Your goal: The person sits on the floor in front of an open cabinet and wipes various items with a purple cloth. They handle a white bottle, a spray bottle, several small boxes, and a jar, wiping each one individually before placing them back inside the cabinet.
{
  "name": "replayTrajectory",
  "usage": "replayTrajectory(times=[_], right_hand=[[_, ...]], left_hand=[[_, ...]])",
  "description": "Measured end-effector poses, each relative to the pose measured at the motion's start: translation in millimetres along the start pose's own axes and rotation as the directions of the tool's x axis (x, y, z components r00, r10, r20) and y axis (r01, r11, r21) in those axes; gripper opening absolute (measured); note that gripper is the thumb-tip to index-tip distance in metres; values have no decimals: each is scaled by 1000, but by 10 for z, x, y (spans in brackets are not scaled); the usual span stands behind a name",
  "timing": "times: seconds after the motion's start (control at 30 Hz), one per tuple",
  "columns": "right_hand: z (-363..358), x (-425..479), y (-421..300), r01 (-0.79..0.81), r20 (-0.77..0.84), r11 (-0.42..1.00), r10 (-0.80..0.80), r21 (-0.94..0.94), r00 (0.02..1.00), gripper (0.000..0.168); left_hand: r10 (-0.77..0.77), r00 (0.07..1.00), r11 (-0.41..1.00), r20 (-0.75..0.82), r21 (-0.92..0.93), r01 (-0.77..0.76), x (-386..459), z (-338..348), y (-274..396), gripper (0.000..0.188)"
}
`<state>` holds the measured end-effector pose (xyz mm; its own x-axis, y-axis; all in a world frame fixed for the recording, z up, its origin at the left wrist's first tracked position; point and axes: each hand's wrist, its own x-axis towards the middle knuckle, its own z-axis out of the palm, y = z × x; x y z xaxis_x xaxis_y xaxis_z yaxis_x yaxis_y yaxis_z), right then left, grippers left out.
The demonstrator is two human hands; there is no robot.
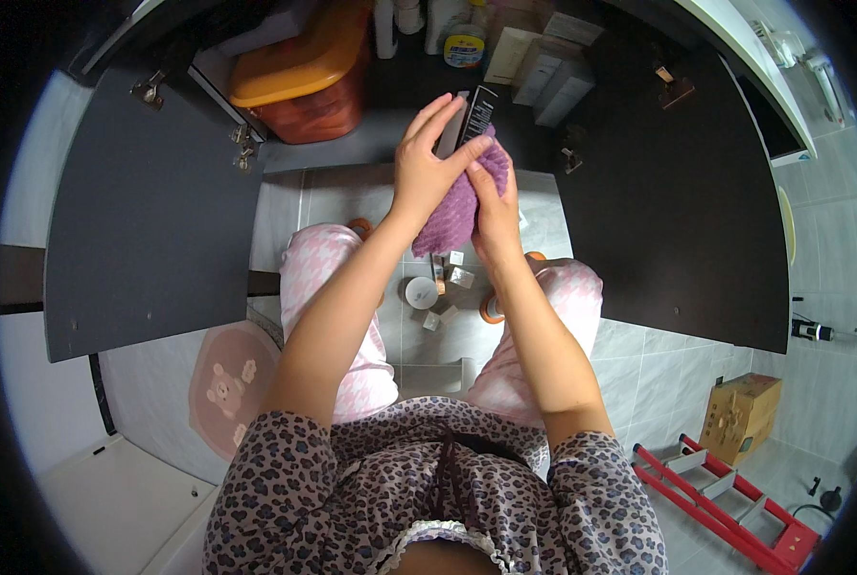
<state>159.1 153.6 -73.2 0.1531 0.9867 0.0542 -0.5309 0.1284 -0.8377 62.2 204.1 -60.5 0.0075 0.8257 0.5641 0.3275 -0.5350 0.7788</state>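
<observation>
My left hand [428, 154] lies along a slim dark box [478, 111] that bears small white writing, its fingers reaching over the box's side. From the right, my right hand [499, 208] grips a purple cloth [451, 215] that wraps the lower part of the box. Both hands meet in front of the open cabinet, close to the cabinet's bottom shelf [313, 152]. Part of the box is hidden by the fingers and the cloth.
An orange-lidded bin [303, 79], a bottle with a yellow label [464, 47] and several pale boxes [543, 72] stand inside. Dark doors [155, 215] swing out on both sides. Small boxes and a round white container [422, 293] lie on the floor. A red stepladder [723, 496] lies right.
</observation>
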Motion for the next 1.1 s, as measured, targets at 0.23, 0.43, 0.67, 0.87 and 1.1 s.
replayTrajectory(times=[0.23,0.43,0.67,0.87,1.1], right_hand=[[-148,257,-196,34,-109,988,-17,154,994,40],[-265,383,-244,27,-110,958,5,285,994,34],[-448,501,-2,18,-107,953,16,303,994,32],[-133,264,-6,-62,-55,960,80,271,995,35],[-33,78,172,-249,-21,968,250,30,968,40]], left_hand=[[-156,913,894,376,-339,293,-179,57,74,75],[-298,842,650,450,-551,524,-213,40,241,63],[-98,957,962,275,-222,162,-340,155,138,59],[-116,989,964,90,-231,134,-336,203,64,75],[-245,968,959,-57,-165,233,-104,-19,106,71]])
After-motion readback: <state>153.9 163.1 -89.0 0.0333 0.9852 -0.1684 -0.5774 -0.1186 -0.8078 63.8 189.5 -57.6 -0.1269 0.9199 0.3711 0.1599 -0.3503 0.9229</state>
